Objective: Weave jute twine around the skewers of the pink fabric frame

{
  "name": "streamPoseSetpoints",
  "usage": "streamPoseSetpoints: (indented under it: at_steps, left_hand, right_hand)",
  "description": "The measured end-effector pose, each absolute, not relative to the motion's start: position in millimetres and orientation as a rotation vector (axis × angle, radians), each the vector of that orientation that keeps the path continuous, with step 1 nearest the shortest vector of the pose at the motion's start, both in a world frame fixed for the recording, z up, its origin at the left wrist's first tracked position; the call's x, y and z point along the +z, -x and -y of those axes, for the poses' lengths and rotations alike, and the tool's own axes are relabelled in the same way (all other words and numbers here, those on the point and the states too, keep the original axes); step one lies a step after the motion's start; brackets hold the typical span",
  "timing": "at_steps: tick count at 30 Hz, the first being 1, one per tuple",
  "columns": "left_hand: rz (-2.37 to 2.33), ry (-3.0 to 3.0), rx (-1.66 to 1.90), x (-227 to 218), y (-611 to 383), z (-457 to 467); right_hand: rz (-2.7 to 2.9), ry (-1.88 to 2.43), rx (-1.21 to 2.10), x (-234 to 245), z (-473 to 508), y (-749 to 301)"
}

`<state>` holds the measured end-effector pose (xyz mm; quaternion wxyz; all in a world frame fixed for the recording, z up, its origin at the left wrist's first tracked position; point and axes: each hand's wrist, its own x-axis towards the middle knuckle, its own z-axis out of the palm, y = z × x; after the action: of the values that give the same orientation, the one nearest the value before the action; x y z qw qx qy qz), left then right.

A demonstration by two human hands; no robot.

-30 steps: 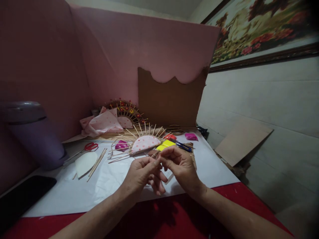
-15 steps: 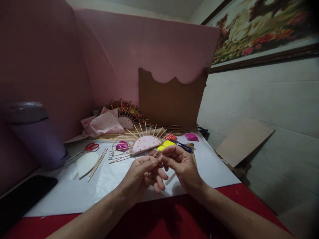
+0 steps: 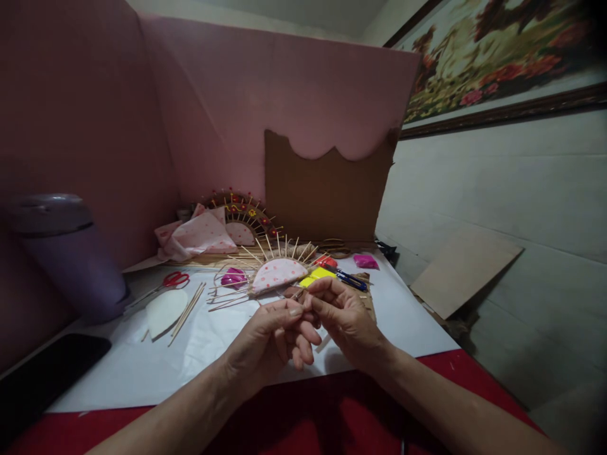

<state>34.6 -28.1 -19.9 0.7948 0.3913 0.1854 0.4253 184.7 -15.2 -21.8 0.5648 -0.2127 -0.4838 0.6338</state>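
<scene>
My left hand (image 3: 279,325) and my right hand (image 3: 345,316) meet over the near part of the white sheet (image 3: 208,351). Thumb and forefinger of each are pinched together, fingertips touching; whatever small thing they hold is too small and hidden to make out. The left hand's other fingers curl loosely below. Just beyond the hands lies a half-round piece covered in pink dotted fabric (image 3: 279,275), with thin wooden sticks fanning out from its edge. Close to the right hand are a yellow packet (image 3: 317,276) and a blue-handled cutter (image 3: 351,280).
On the left are red-handled scissors (image 3: 175,279), a pale leaf-shaped piece (image 3: 165,311), loose sticks (image 3: 186,314), a black phone (image 3: 57,379) and a purple bottle (image 3: 71,259). Behind stand a decorated stick fan (image 3: 251,212), pink fabric (image 3: 203,234) and a cardboard panel (image 3: 327,189).
My right hand has tilted slightly, its fingers dipping a little lower. Both hands keep their pinch at almost the same place, and the things on the table lie as before.
</scene>
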Motion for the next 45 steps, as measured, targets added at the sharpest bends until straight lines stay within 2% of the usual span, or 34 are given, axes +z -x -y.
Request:
streamPoseSetpoints:
  at_steps: [11,20,28,38,45]
  left_hand:
    - [-0.615,-0.912,0.971,-19.8,-35.4,24.1]
    - [-0.706,-1.016,1.02,-24.2,-37.6,21.7]
    - [-0.77,-1.143,1.11,-30.5,-37.3,19.1]
    - [-0.806,-1.217,0.962,-28.1,-41.4,25.4]
    - [-0.857,-1.215,0.983,-29.2,-39.2,21.2]
  right_hand:
    - [1.067,0.482,1.514,-17.5,14.3,-189.3]
    - [1.424,0.652,1.399,-24.4,14.6,-185.9]
    - [1.303,0.703,1.313,-23.6,12.5,-184.6]
    - [1.409,0.722,1.197,-25.4,15.0,-183.1]
    - [1.442,0.719,1.118,-30.9,13.2,-182.8]
